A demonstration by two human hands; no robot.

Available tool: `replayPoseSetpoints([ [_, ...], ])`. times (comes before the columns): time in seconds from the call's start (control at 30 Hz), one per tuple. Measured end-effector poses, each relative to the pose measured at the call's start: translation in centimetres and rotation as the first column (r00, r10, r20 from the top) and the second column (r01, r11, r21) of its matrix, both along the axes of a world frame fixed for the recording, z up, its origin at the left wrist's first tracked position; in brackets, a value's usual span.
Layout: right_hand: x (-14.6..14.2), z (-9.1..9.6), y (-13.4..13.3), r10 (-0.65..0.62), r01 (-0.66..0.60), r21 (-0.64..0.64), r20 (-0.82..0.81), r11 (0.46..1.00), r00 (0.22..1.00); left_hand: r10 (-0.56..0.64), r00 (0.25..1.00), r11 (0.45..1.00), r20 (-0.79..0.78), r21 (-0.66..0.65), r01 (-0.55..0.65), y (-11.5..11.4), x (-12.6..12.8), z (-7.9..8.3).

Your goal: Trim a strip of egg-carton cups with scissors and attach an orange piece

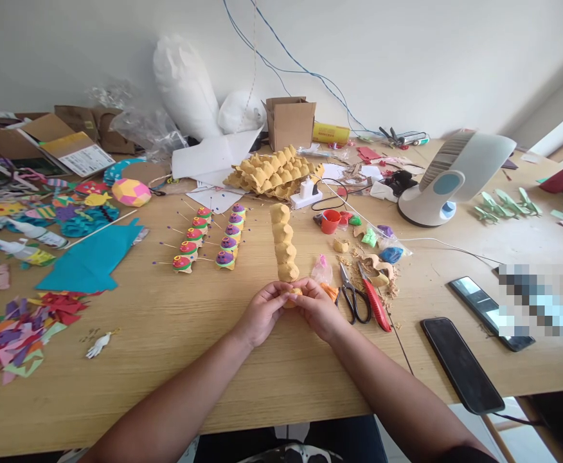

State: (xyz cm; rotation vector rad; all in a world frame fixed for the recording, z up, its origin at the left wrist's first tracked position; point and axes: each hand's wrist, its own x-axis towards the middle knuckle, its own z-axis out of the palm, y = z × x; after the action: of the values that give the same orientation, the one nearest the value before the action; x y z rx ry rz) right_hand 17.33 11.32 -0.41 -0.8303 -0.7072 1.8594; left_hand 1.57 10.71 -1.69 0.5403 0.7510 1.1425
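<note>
A plain yellow strip of egg-carton cups [285,244] points away from me over the middle of the table. Its near end is pinched between my left hand [265,312] and my right hand [317,307], thumbs close together on the last cup. To the left lie two painted egg-carton strips, one red and green [191,239], the other purple and yellow [230,238], with thin pins sticking out of their sides. Right of my hands rest black-handled scissors [353,299] and a red utility knife [375,299].
Egg trays [274,173] are stacked at the back beside a power strip [306,195]. A fan [450,180] and phones [462,365] occupy the right side. Coloured paper scraps [16,337] and teal paper [93,257] lie left. A red cup [330,221] stands near bagged clay [390,253].
</note>
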Motion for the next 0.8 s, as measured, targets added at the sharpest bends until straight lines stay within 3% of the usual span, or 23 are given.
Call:
replayPoseSetpoints([
  [0.8,0.78,-0.49,0.46,0.097,-0.108,-0.109,-0.107,0.988,0.99,-0.002,0.994,0.999,0.111,-0.041,0.007,0.38,-0.6,-0.1],
])
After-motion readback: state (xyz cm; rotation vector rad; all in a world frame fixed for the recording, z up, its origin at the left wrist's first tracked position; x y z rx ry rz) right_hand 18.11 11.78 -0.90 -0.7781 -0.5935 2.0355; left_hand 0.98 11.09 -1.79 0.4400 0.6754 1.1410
